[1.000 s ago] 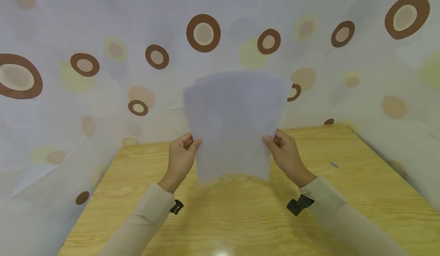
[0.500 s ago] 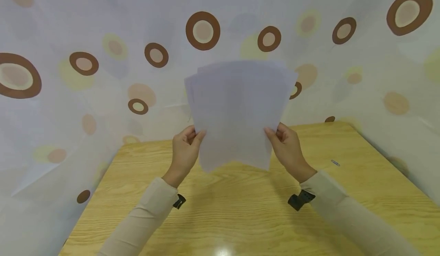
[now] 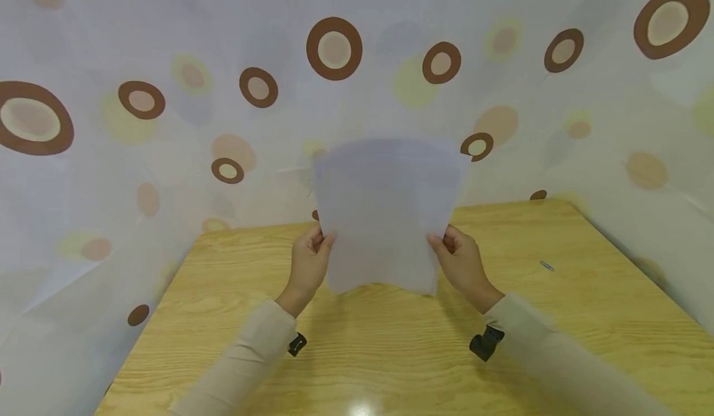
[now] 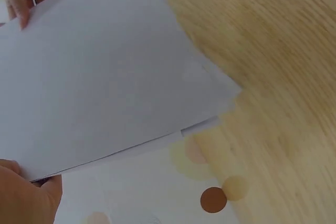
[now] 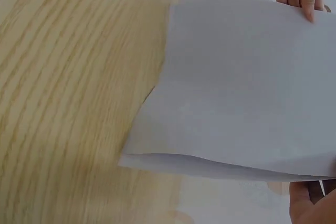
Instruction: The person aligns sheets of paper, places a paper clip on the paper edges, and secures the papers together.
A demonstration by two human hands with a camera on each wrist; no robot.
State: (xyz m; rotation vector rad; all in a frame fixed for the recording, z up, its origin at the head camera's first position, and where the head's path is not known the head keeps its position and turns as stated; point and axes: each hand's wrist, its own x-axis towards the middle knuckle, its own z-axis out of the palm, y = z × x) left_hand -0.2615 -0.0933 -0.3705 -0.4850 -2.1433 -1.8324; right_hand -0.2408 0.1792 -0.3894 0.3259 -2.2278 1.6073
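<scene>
Several white paper sheets (image 3: 385,217) are held up in a loose stack above the table, bowed so that the lower edge arches. My left hand (image 3: 309,264) pinches their left edge, thumb on the near face and fingers behind. On the opposite edge my right hand (image 3: 462,264) grips the same way. In the left wrist view the paper (image 4: 105,72) shows slightly offset lower edges. From the right wrist, the sheets (image 5: 236,87) stand a little apart along the near edge. A blue paperclip (image 3: 546,266) lies on the table to the right of my right hand.
The wood-grain table (image 3: 368,354) spreads beneath my arms. A pale cloth or sheet patterned with circles (image 3: 334,49) rises behind it and along both sides. Black straps (image 3: 487,343) sit at my wrists, below beige sleeves.
Both hands first rose with the paper sheets, then lowered them again toward the table. The sheets' edges look more even than half a second ago. The paperclip stays on the table.
</scene>
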